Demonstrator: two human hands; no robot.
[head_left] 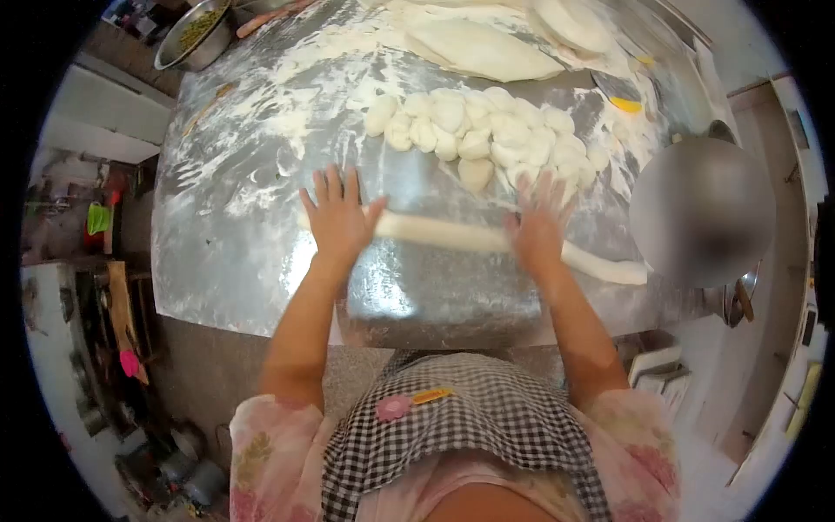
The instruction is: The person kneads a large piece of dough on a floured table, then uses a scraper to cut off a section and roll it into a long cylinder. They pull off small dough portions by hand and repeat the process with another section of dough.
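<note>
A long rope of dough (444, 233) lies across the floured metal table (235, 270). My left hand (336, 217) rests flat on its left end, fingers stretched forward and thumb out to the side. Further right, my right hand (539, 222) presses on the rope with fingers spread, slightly blurred by motion. The rope's right end extends past that hand toward a round metal lid-like surface. Just beyond my hands is a heap of small dough pieces (474, 126), several of them dusted with flour. The dough directly under both palms is hidden.
A large flat dough sheet (478, 48) lies at the back, beside another pale dough mass (570, 24). A scraper with a yellow edge (619, 91) is at the back right. The round metal surface (703, 211) stands at right. A metal bowl of chopped filling (198, 36) sits back left.
</note>
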